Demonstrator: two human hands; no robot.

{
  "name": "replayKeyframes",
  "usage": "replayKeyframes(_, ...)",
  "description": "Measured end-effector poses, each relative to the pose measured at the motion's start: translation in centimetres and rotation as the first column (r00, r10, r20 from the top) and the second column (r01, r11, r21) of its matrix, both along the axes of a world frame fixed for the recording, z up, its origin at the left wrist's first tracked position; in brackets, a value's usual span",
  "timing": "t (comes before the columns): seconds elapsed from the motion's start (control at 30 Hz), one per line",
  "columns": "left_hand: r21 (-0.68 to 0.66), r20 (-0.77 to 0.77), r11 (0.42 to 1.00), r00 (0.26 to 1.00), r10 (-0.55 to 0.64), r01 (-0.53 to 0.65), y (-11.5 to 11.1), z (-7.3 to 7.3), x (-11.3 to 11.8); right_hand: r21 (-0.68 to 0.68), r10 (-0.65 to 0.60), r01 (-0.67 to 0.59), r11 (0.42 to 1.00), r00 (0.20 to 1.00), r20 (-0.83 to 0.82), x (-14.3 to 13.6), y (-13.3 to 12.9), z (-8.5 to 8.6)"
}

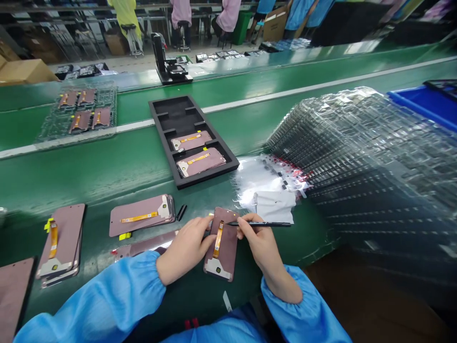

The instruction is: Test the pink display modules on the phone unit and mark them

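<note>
Pen tip at a panel's orange ribbon

The right hand [257,238] pinched a black pen [266,224] between thumb and fingers, its tip by the upper end of the orange ribbon [218,240] on a mauve panel [228,252]. The panel lay on the green counter [200,295] between the hands. The left hand [187,245], thumb and fingers slightly parted, touched the panel's left edge. Beyond the hands sat a black tray [207,178] holding more panels; left of them lay a panel stack [141,216].

Lt-blue sleeves [114,290], gathered cuffs [155,269].
</note>
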State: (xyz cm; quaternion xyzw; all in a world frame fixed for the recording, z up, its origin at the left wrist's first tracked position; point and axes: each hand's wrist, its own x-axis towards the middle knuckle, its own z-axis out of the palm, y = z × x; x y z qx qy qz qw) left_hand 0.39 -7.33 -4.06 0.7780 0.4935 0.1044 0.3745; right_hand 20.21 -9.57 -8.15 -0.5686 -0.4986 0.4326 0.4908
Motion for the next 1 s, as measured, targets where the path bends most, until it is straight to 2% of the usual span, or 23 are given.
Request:
replayKeyframes(0.03,-0.101,0.056,0.994,0.997,0.049,-0.043,-0.3,0.2,-0.4,-0.016,-0.006,0.005,1.000,0.999,-0.036,0.1,-0.4,0.3)
replayKeyframes(0.1,-0.318,0.134,0.942,0.978,0.158,-0.109,-0.9,0.4,-1.2,-0.071,-0.028,0.019,0.997,0.991,-0.131,0.2,-1.3,1.1)
replayKeyframes(0.2,-0.573,0.192,0.804,0.927,0.321,-0.159,-1.6,0.5,-1.9,-0.192,-0.068,0.011,0.981,0.953,-0.296,0.1,-2.8,2.1)
replayKeyframes(0.3,-0.717,0.226,0.678,0.866,0.445,-0.161,-1.7,0.6,-1.7,-0.262,-0.106,-0.011,0.965,0.897,-0.428,-0.3,-3.6,2.6)
replayKeyframes(0.37,-0.750,0.217,0.636,0.841,0.495,-0.181,-1.6,0.6,-1.3,-0.276,-0.126,-0.018,0.961,0.859,-0.497,-0.5,-3.6,2.7)
replayKeyframes(0.43,-0.720,0.207,0.663,0.848,0.487,-0.205,-1.4,0.5,-0.7,-0.277,-0.135,-0.022,0.961,0.834,-0.535,-0.7,-3.5,2.7)
replayKeyframes(0.53,-0.555,0.207,0.816,0.923,0.325,-0.162,-1.1,-0.1,0.2,-0.276,-0.132,-0.037,0.960,0.813,-0.568,-0.8,-3.3,2.6)
replayKeyframes(0.6,-0.465,0.180,0.875,0.953,0.242,-0.134,-0.9,-0.6,0.8,-0.274,-0.128,-0.044,0.961,0.806,-0.578,-0.8,-3.2,2.5)
replayKeyframes(0.77,-0.531,0.214,0.835,0.931,0.297,-0.144,0.0,-1.6,0.9,-0.245,-0.143,0.009,0.970,0.832,-0.536,0.2,-3.0,2.4)
replayKeyframes(0.87,-0.553,0.208,0.818,0.925,0.318,-0.157,0.9,-1.4,0.0,-0.203,-0.157,0.064,0.977,0.860,-0.485,1.3,-2.5,2.5)
replayKeyframes(0.93,-0.498,0.193,0.849,0.931,0.309,-0.179,1.6,-0.7,-0.7,-0.184,-0.174,0.098,0.978,0.869,-0.463,1.9,-2.0,2.6)
replayKeyframes(1.0,-0.372,0.144,0.908,0.955,0.259,-0.190,2.1,0.2,-1.2,-0.173,-0.196,0.129,0.976,0.867,-0.458,2.4,-1.3,2.5)
